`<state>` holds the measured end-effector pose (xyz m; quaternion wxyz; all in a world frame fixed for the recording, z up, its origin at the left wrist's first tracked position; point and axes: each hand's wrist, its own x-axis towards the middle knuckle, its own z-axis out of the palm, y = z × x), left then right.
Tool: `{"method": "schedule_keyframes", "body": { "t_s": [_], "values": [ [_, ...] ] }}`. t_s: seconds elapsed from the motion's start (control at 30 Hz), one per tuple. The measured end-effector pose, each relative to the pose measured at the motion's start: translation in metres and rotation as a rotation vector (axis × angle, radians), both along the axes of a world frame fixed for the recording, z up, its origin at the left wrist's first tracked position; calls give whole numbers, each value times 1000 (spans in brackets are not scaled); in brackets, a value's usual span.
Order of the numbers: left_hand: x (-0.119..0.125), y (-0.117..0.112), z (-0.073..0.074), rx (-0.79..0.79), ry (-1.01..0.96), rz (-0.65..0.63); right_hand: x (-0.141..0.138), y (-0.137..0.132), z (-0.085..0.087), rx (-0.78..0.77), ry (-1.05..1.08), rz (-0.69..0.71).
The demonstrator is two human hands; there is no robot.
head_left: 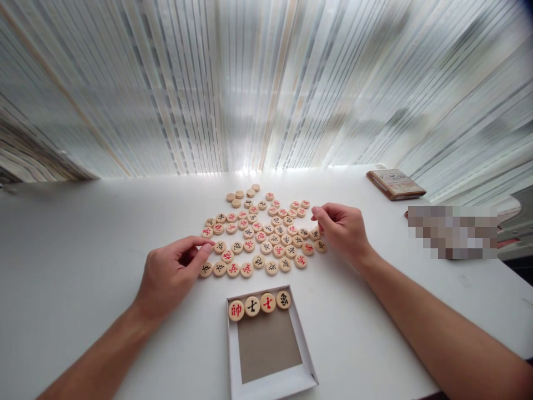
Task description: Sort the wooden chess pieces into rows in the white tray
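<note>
Many round wooden Chinese chess pieces (260, 237) lie spread on the white table, with red or black characters facing up. My left hand (172, 272) is at the left edge of the spread, thumb and index fingertips together right beside a black-marked piece (220, 247). At the right edge, my right hand (343, 228) has its fingers curled in, close to another black-marked piece (315, 234). Whatever either hand may hold is hidden. In front, a shallow white box (273, 389) has a row of several pieces (252, 306) along its far side.
Several blank-looking pieces (239, 194) sit at the back of the spread. A brown-edged box (395, 184) stands at the back right, with a blurred-out item (452, 232) nearer on that side. Behind the table (104, 222) hangs a striped curtain (250, 83).
</note>
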<state>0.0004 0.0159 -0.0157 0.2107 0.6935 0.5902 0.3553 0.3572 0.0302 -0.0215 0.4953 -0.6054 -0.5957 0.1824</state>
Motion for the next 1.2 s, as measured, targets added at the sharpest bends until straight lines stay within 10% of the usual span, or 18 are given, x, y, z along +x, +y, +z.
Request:
{"method": "schedule_keyframes", "body": {
  "t_s": [1.2],
  "values": [
    [2,0,1,-30,73,-53,-48,-4,-5,-20,-422,148]
  ]
}}
